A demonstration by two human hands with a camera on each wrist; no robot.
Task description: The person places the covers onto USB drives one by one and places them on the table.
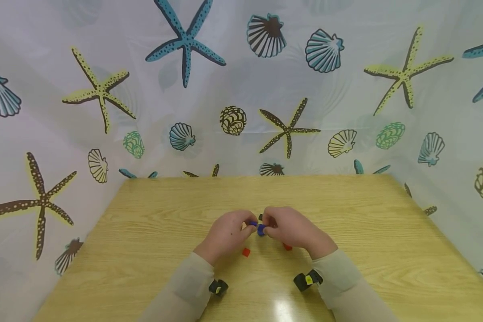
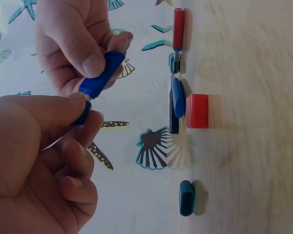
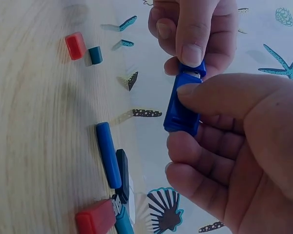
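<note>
Pinching a blue cap between thumb and forefinger: left hand, remaining fingers loosely bent. Right hand: thumb flat along a blue stick, fingers behind it. Cap and stick held end to end, off the table, with a sliver of metal showing at the join; gripping opposite ends presumably keeps that join clear and lets the parts be lined up.

On the table, nearby: one small red cap, just beside a teal cap; a second blue piece, lengthwise beside a dark piece; a red stick, connector bare. These loose parts lie around the hands, probably for easy reach. Behind: patterned curtain.
</note>
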